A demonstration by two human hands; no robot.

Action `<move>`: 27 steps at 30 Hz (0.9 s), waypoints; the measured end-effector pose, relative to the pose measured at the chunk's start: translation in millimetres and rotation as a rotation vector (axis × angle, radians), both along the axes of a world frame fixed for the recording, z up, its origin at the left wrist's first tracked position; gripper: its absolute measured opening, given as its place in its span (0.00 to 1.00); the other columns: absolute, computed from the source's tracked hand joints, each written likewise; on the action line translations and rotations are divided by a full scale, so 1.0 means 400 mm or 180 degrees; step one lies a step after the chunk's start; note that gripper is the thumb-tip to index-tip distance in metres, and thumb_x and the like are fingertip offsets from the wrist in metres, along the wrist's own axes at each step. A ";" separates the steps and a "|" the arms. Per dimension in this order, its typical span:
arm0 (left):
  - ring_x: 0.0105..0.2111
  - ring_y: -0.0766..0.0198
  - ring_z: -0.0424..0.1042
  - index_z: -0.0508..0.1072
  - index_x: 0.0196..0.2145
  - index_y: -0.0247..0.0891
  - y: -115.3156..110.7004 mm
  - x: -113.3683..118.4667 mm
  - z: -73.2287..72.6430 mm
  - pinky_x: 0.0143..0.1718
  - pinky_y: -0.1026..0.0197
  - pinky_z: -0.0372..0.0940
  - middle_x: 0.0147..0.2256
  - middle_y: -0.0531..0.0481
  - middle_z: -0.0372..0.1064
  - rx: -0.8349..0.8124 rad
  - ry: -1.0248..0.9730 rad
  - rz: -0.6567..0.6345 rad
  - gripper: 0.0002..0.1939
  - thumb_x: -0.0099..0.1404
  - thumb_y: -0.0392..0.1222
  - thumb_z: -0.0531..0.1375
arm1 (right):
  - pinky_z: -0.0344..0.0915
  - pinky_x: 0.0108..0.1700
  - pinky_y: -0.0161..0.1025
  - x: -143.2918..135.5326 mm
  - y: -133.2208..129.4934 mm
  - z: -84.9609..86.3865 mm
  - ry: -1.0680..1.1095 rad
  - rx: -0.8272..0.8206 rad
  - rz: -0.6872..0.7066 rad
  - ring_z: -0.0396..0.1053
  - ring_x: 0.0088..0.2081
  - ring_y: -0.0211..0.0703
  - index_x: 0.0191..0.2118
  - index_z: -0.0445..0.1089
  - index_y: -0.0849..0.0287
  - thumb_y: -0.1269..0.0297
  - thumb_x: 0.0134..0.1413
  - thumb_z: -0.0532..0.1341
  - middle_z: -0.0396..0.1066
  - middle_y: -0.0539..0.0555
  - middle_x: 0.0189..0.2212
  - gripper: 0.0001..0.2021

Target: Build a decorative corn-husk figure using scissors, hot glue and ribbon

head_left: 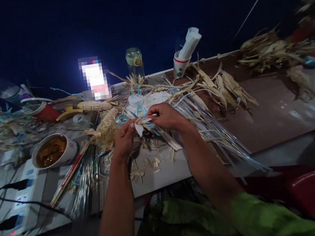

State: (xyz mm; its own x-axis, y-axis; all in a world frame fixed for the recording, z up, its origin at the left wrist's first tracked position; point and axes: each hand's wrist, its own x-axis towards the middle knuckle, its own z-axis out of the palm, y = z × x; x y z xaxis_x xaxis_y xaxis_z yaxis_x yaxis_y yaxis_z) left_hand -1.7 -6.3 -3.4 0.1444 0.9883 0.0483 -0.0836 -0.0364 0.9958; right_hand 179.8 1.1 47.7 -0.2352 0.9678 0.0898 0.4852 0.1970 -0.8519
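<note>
Head view: at mid-frame, our bare left hand [124, 139] is pinching a pale bundle of dry, papery husk strips [139, 129], thumb against finger, while our bare right hand [167, 115] is pinching its right end; we are probably steadying limp layers from both sides. Creased, pointed and cream-coloured, the bundle is fanning downward, light-blue ribbon [140, 111] looping just behind.
</note>
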 end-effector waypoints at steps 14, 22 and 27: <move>0.37 0.61 0.70 0.77 0.33 0.38 0.007 0.014 -0.008 0.44 0.57 0.61 0.34 0.48 0.73 -0.0052 -0.0580 -0.0239 0.13 0.49 0.45 0.65 | 0.52 0.28 0.32 -0.012 -0.004 0.007 -0.0162 0.0132 -0.0210 0.59 0.24 0.33 0.26 0.72 0.62 0.67 0.41 0.58 0.68 0.49 0.21 0.07; 0.40 0.58 0.70 0.77 0.36 0.38 0.005 0.014 -0.012 0.45 0.56 0.60 0.37 0.46 0.74 -0.0286 -0.0593 -0.0327 0.16 0.49 0.46 0.65 | 0.50 0.27 0.32 -0.011 -0.003 0.005 -0.0158 0.0152 -0.0221 0.57 0.22 0.32 0.25 0.72 0.62 0.66 0.41 0.59 0.66 0.48 0.19 0.06; 0.37 0.61 0.70 0.77 0.32 0.38 0.000 0.023 -0.003 0.45 0.57 0.61 0.34 0.48 0.74 -0.0400 -0.0734 -0.0213 0.13 0.47 0.44 0.66 | 0.48 0.26 0.32 -0.015 -0.004 0.005 -0.0126 -0.0005 -0.0277 0.56 0.23 0.32 0.25 0.72 0.62 0.62 0.40 0.60 0.64 0.47 0.18 0.08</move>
State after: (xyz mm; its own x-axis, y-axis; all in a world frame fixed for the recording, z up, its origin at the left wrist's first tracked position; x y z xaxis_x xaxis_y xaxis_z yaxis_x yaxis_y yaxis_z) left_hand 7.7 -6.1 -4.4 0.2091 0.9773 -0.0349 -0.3068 0.0994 0.9466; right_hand 173.8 -0.5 49.8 -0.1536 0.9848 0.0807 0.5337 0.1514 -0.8320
